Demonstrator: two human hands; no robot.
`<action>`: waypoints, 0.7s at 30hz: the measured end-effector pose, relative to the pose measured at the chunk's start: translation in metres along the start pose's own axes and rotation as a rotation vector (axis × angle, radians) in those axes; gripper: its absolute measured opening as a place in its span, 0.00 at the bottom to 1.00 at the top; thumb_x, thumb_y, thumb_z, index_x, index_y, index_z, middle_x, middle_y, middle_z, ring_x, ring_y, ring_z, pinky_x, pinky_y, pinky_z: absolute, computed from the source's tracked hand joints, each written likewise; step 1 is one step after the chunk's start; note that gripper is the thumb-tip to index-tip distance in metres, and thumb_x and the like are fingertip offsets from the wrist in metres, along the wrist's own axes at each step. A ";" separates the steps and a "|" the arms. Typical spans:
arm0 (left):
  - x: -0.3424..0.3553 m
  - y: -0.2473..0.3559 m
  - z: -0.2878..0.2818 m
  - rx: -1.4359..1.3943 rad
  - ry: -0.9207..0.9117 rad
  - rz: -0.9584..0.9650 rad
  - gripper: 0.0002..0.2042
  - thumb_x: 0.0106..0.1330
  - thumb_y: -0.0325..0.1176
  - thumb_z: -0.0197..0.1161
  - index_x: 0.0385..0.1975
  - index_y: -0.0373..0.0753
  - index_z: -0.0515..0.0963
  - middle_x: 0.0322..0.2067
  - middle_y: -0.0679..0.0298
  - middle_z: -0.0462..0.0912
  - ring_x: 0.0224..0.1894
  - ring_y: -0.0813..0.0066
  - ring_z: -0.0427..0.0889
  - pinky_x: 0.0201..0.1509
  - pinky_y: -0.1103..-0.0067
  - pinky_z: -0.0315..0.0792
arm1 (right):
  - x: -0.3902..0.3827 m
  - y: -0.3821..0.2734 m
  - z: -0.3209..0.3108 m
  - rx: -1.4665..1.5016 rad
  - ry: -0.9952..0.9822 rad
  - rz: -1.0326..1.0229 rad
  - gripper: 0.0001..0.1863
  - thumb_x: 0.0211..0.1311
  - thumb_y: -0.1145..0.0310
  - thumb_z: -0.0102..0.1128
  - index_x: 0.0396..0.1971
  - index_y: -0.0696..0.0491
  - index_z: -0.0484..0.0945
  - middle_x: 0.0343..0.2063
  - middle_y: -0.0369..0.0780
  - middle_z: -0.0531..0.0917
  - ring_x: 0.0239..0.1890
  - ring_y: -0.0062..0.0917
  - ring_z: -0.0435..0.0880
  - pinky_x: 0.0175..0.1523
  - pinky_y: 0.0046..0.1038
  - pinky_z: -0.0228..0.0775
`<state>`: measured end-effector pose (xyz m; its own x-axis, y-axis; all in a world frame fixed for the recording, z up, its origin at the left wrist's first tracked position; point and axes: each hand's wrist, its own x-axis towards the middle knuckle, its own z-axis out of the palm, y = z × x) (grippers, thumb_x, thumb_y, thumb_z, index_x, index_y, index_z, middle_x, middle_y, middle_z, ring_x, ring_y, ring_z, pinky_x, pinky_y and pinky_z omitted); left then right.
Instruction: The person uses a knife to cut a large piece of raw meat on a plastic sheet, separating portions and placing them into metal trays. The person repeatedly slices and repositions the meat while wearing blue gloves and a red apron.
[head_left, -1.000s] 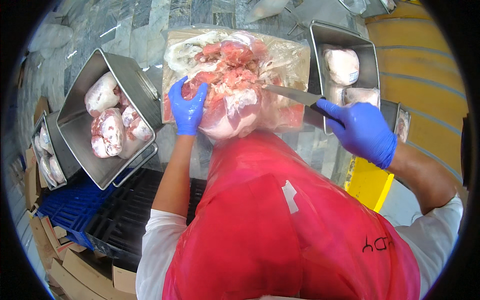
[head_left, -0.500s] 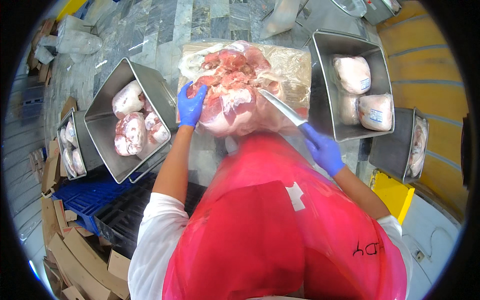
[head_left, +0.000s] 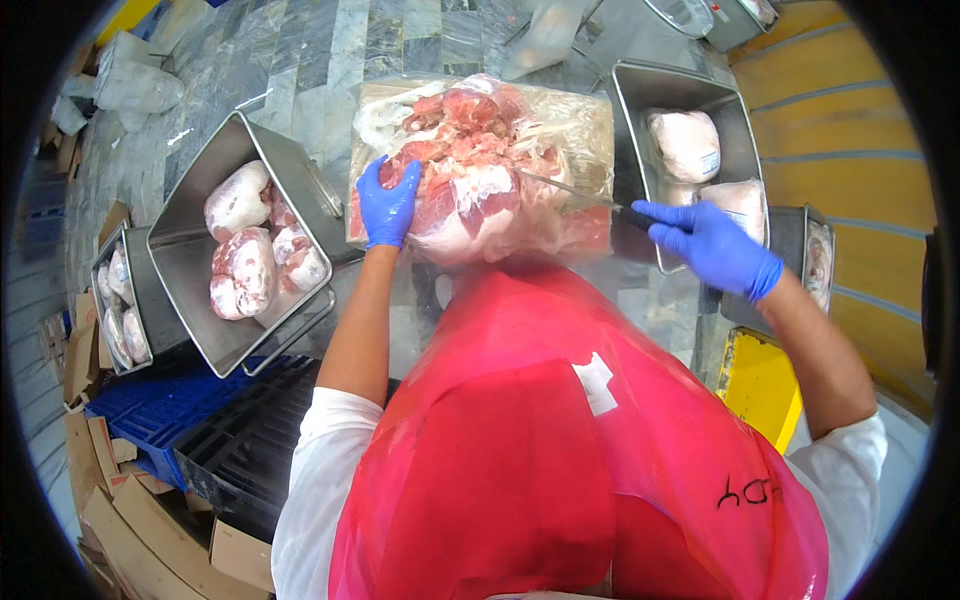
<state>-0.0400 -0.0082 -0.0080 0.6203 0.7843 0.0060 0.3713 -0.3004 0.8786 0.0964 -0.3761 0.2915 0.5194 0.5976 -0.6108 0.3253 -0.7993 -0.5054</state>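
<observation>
A large piece of raw meat, pink and red with pale skin and fat, lies on a plastic-covered cardboard box in front of me. My left hand, in a blue glove, grips the meat's left edge, thumb and fingers apart around a red part of it. On the other side my right hand, also gloved in blue, is closed around the dark handle of a knife. The blade points left, its tip at the middle of the meat; whether the tip is in the flesh I cannot tell.
A metal bin with several meat pieces stands at the left, another bin with wrapped pieces at the right. Smaller bins stand beyond both. Dark and blue pallets and torn cardboard lie at lower left.
My right hand has moved right and a little up, with the knife turned flatter. The left hand still holds the meat's left edge. The whole view has shifted slightly.
</observation>
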 end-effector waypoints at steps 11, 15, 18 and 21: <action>-0.003 -0.001 0.006 -0.071 0.058 -0.003 0.33 0.56 0.45 0.81 0.57 0.30 0.77 0.53 0.51 0.79 0.56 0.59 0.79 0.63 0.67 0.72 | 0.091 -0.026 -0.077 -0.129 -0.331 0.155 0.23 0.74 0.56 0.59 0.64 0.47 0.80 0.15 0.36 0.76 0.18 0.15 0.72 0.26 0.25 0.68; -0.010 0.010 0.006 -0.093 0.096 -0.013 0.33 0.56 0.44 0.82 0.56 0.30 0.77 0.52 0.52 0.79 0.54 0.60 0.79 0.62 0.67 0.73 | 0.060 -0.027 -0.006 -0.019 -0.065 0.158 0.23 0.73 0.59 0.61 0.63 0.53 0.79 0.18 0.44 0.75 0.23 0.20 0.74 0.35 0.29 0.73; -0.010 0.001 0.008 -0.050 0.127 0.033 0.33 0.56 0.45 0.81 0.57 0.30 0.76 0.52 0.52 0.79 0.54 0.59 0.79 0.62 0.68 0.72 | 0.033 0.001 0.065 0.122 0.215 0.049 0.24 0.72 0.61 0.62 0.65 0.50 0.78 0.24 0.50 0.83 0.29 0.29 0.86 0.39 0.32 0.78; -0.009 0.017 0.008 -0.028 0.101 -0.072 0.35 0.58 0.47 0.80 0.58 0.30 0.76 0.53 0.50 0.78 0.56 0.58 0.78 0.64 0.67 0.72 | 0.017 0.037 0.143 0.184 0.517 -0.058 0.25 0.72 0.62 0.62 0.67 0.46 0.76 0.32 0.54 0.86 0.35 0.43 0.90 0.39 0.39 0.80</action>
<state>-0.0337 -0.0251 0.0030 0.5193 0.8545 -0.0104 0.3916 -0.2272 0.8917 0.0037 -0.3863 0.1754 0.8403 0.4938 -0.2238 0.2449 -0.7140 -0.6559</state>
